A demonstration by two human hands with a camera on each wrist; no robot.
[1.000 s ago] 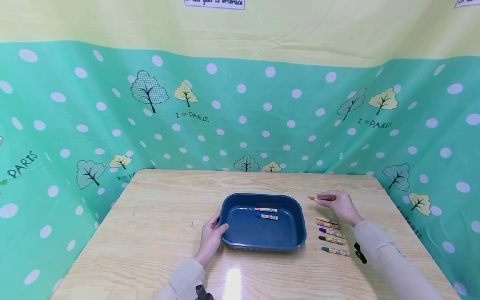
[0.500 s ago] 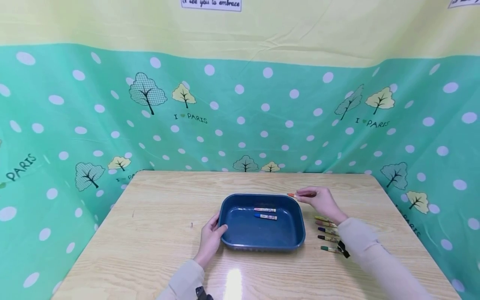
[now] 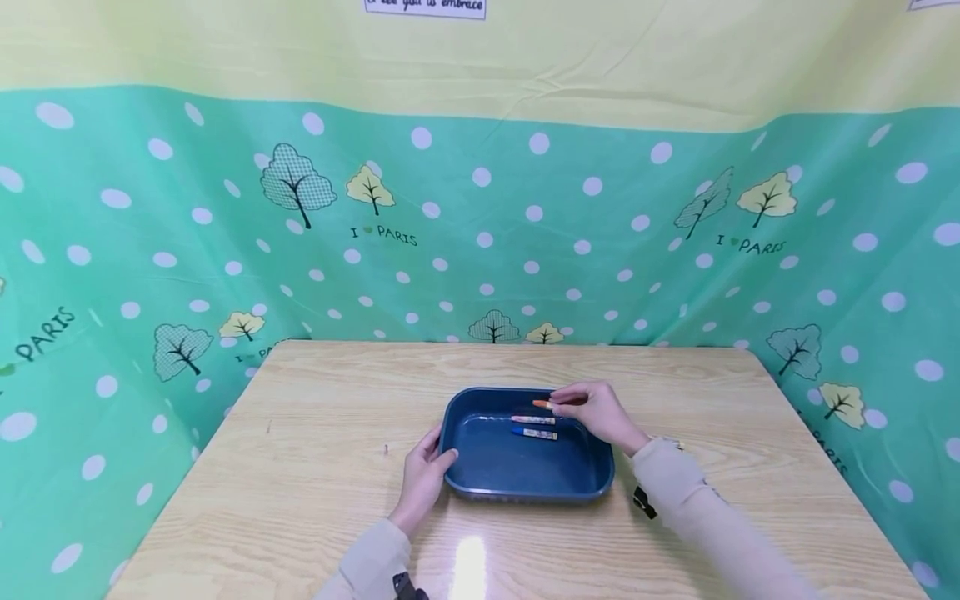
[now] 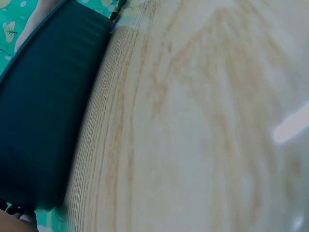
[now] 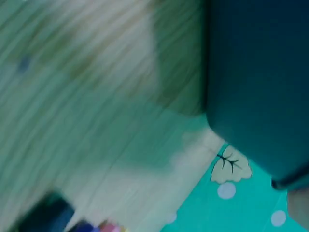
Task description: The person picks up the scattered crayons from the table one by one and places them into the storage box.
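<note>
Pinching an orange crayon [image 3: 541, 404] between thumb and fingers, the right hand [image 3: 600, 412] hovers over the far part of the blue tray [image 3: 517, 475], the crayon's tip jutting past the grip toward the tray's left side, its other end hidden by the fingers. On the tray's floor, nearer its middle, lie 2 more crayons, a pink-tipped crayon [image 3: 533, 420] and a blue crayon [image 3: 535, 433], while the left hand [image 3: 422, 479] is clamped on the tray's left rim, thumb uppermost.
</note>
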